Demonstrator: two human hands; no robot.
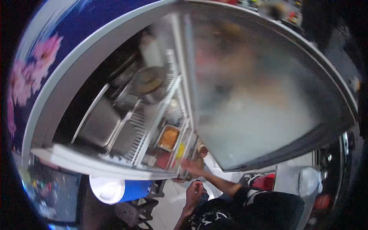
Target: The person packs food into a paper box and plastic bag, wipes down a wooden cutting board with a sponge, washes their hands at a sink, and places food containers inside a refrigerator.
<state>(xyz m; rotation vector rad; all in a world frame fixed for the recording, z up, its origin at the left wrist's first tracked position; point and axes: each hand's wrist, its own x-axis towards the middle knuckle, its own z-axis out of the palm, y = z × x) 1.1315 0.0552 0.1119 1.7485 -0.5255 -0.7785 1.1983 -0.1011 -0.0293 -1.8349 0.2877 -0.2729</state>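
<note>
My right hand [191, 167] reaches to the lower opening of a refrigerated cabinet, close to a yellow item [180, 151] and a red item [164, 159]. Its fingers are smeared by motion. Lower down, in front of my body, my left hand [194, 191] has its fingers curled in; whatever may be in it is too small to make out. On a wire shelf [140, 143] a metal container [168, 138] holds orange-brown food. A round pot or lid [148, 80] and empty-looking metal trays [100, 120] are further inside.
A large fogged glass door [260, 122] stands open on the right. A blue and white bucket-like container [134, 191] lies below the cabinet's pale edge [103, 165]. At the lower right are a counter [285, 178], a clear plastic bag [309, 181] and a red object [263, 181].
</note>
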